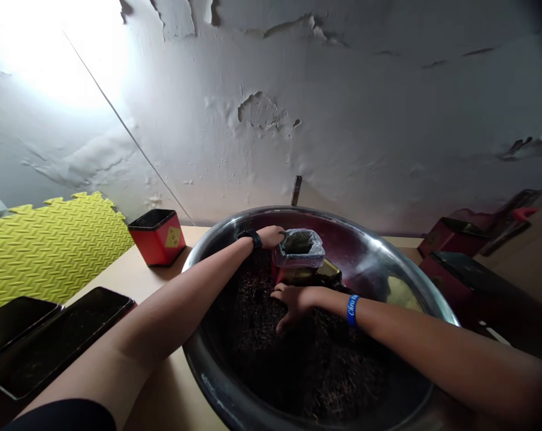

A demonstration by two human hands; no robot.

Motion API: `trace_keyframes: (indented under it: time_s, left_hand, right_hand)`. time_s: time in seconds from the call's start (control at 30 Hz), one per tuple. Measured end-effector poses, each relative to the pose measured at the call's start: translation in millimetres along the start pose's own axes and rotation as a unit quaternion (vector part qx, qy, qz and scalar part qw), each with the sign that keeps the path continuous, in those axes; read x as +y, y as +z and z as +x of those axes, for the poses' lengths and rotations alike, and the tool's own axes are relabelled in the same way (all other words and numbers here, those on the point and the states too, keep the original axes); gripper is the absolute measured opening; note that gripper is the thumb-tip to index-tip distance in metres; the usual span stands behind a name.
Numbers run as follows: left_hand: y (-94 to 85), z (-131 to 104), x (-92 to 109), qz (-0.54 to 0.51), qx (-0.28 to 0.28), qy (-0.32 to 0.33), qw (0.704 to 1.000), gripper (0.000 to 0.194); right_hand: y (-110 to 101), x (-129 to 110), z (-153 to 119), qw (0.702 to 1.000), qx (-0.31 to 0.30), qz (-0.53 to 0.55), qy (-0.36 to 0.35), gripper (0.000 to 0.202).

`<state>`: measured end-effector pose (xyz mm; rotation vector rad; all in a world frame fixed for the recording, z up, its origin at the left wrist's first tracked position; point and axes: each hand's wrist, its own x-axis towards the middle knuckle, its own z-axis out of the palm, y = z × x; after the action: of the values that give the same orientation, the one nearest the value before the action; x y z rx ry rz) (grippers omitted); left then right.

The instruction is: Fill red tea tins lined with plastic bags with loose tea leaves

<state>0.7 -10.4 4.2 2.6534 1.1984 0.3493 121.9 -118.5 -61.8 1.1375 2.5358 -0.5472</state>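
A large metal basin point(414, 269) holds dark, loose, shredded leaf-like material point(347, 377). Inside it, toward the back, stands a red tin point(293, 275) with a clear plastic liner point(300, 260) folded over its rim. My left hand point(271, 237), with a black watch at the wrist, has its fingers closed on the tin's lined left rim. Low in front of the tin, my right hand point(294, 304) has its fingers spread over the dark material, fingertips near the tin's base. A blue wristband is on that arm. A gold-coloured piece point(329, 269) lies just right of the tin.
An open red tin point(160, 242) stands left of the basin, with black-rimmed open containers point(55, 341) nearer on the left. More red tins point(453, 236) are at the right. A yellow foam mat point(50, 239) leans at the left; a peeling wall point(365, 120) rises behind.
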Motion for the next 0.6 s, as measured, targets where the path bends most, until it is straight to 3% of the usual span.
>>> trace_keyframes:
  time_s: [0.13,0.27,0.33,0.47,0.6]
  left_hand:
    - [-0.3,0.5,0.0,0.000,-0.003,-0.005,1.000,0.030]
    - [0.4,1.1,-0.8,0.003,-0.002,0.000,1.000,0.030]
    - [0.9,1.6,-1.6,0.004,-0.003,-0.002,1.000,0.030]
    - [2.0,3.1,-3.3,0.003,-0.004,-0.002,1.000,0.030]
    - [2.3,3.8,-2.6,0.000,-0.003,-0.003,1.000,0.031]
  right_hand:
    - [-4.3,-9.7,2.9,0.996,-0.090,0.016,-0.018,0.095]
    - [-4.0,-23.4,1.5,0.974,-0.198,0.094,-0.049,0.082]
    - [-2.7,-26.8,-0.9,0.966,-0.213,0.126,-0.070,0.073]
    - [-17.3,-30.0,-12.6,0.965,-0.165,0.147,-0.141,0.054]
    - [-54.5,-36.8,-34.4,0.964,-0.037,0.165,-0.206,0.040]
